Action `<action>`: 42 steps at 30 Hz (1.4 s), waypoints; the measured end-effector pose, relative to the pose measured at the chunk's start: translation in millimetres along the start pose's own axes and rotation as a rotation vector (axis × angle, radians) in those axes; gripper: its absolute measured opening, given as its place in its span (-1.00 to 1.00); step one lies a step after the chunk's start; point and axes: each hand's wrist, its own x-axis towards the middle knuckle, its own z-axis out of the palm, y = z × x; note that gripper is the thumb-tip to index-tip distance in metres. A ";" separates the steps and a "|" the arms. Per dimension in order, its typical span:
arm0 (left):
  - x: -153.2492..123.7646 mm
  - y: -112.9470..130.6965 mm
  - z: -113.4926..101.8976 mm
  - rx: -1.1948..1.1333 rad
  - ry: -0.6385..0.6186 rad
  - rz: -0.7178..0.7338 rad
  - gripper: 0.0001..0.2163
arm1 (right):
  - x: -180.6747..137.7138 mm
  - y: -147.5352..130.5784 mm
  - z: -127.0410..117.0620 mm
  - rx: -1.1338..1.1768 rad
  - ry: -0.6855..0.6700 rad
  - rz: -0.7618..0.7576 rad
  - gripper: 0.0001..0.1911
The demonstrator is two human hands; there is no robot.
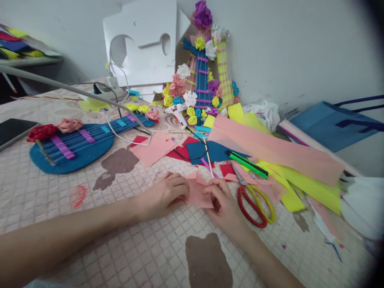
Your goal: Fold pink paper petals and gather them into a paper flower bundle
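Note:
Between my hands is a piece of pink crepe paper [198,194], held low over the table and partly covered by my fingers. My left hand [168,194] is closed on its left edge, fingers curled. My right hand [223,200] pinches the right side of the same piece. Just beyond the paper lies a thin wooden stick [208,158]. Scissors [255,200] with one red and one yellow handle rest right of my right hand, and a green utility knife [247,163] lies behind them. Loose pink squares [154,147] are spread beyond my left hand.
A blue paper guitar [75,148] with flowers lies at left, a white cable [75,88] arching over it. A white glue gun [177,114] stands before several flower-decorated guitars [202,76]. Pink and yellow paper strips [276,150] pile up at right. A phone [16,130] sits far left.

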 end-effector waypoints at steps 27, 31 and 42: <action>5.7 -7.9 6.7 -0.109 0.055 -0.142 -0.94 | 0.6 -10.5 3.2 -0.038 -0.057 0.038 -0.91; 6.6 -4.1 10.7 -0.067 0.070 -0.183 -0.95 | 1.4 -13.3 0.2 -0.012 -0.064 0.036 -0.91; 10.4 -9.7 0.9 -0.112 0.007 -0.134 -0.92 | 2.2 -13.5 5.5 -0.055 0.006 0.068 -0.89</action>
